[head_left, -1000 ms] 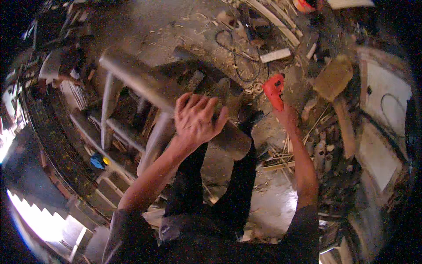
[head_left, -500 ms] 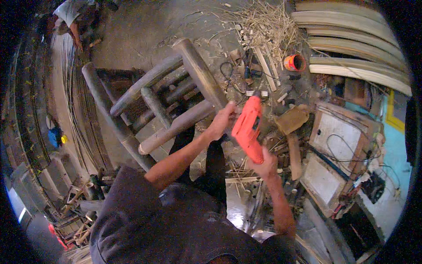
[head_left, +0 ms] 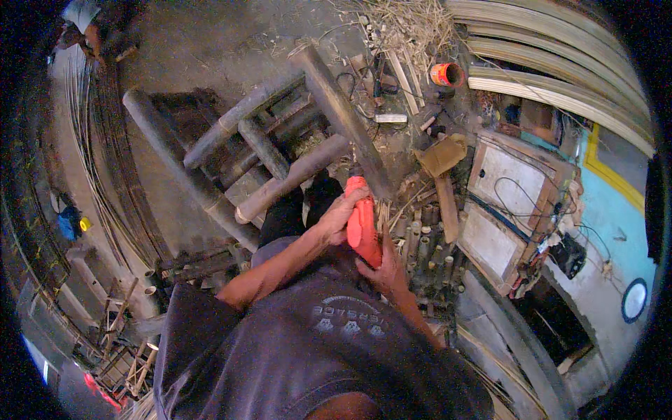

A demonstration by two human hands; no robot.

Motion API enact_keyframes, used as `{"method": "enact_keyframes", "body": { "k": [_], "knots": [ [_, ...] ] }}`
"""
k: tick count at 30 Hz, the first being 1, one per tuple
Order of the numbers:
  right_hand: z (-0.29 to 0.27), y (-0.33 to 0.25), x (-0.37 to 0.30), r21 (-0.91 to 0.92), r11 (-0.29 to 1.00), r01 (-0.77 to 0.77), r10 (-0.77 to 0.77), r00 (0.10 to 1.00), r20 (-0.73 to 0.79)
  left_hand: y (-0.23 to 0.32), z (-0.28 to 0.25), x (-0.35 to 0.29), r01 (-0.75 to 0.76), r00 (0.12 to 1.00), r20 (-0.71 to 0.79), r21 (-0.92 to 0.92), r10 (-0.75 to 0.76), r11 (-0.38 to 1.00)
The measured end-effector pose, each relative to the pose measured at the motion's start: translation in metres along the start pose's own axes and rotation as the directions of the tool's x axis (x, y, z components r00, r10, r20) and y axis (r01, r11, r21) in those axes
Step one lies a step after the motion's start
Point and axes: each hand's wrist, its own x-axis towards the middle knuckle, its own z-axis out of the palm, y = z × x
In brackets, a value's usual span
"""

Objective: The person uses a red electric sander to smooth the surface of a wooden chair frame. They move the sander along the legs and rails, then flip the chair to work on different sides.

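Note:
An orange-red power drill (head_left: 362, 231) is held in front of my body with both hands. My right hand (head_left: 385, 271) wraps its handle at the lower end. Around the front of its body closes my left hand (head_left: 344, 215). The drill's nose points away from me, at a thick dark pole of a bamboo furniture frame (head_left: 341, 105), close to where a crosspiece joins it. Whether the bit touches or enters the pole I cannot tell. The frame stands tilted ahead and to the left, with several poles joined together.
Right of the frame lie a wooden mallet (head_left: 446, 159), a white power strip (head_left: 390, 118) and an orange tub (head_left: 446, 74). Shavings (head_left: 413, 24) heap at the back. Bundled strips (head_left: 546, 42) and a white-panelled cabinet (head_left: 507, 171) line the right side. Another person (head_left: 82, 21) is far left.
The drill has come down and left, its nose now by the frame's pole. My left hand has moved from the pole's end onto the drill's front. My right hand keeps the handle.

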Motion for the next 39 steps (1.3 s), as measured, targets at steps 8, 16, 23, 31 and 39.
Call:
{"method": "enact_keyframes", "body": {
  "k": [8, 16, 23, 31, 39],
  "knots": [
    [-0.003, 0.000, 0.008, 0.120, 0.990, -0.070, 0.081, 0.993, -0.091, -0.005, 0.020, 0.013, -0.039, 0.998, -0.044, 0.096, 0.043, 0.995],
    [-0.024, -0.012, 0.038, 0.105, 0.975, -0.197, 0.191, 0.979, 0.068, 0.017, 0.039, 0.026, -0.035, 0.991, -0.124, 0.061, 0.043, 0.998],
    [-0.029, -0.002, 0.050, 0.164, 0.969, -0.184, 0.180, 0.983, 0.039, 0.018, 0.041, 0.039, -0.053, 0.979, -0.198, 0.021, 0.056, 0.998],
    [-0.032, -0.003, 0.062, 0.091, 0.971, -0.223, 0.212, 0.970, 0.118, 0.029, 0.043, 0.044, -0.025, 0.982, -0.187, -0.024, 0.020, 0.999],
    [-0.031, 0.008, 0.061, 0.070, 0.976, -0.205, 0.197, 0.975, 0.104, 0.029, 0.045, 0.046, -0.047, 0.978, -0.202, -0.021, 0.042, 0.999]
  ]
}}
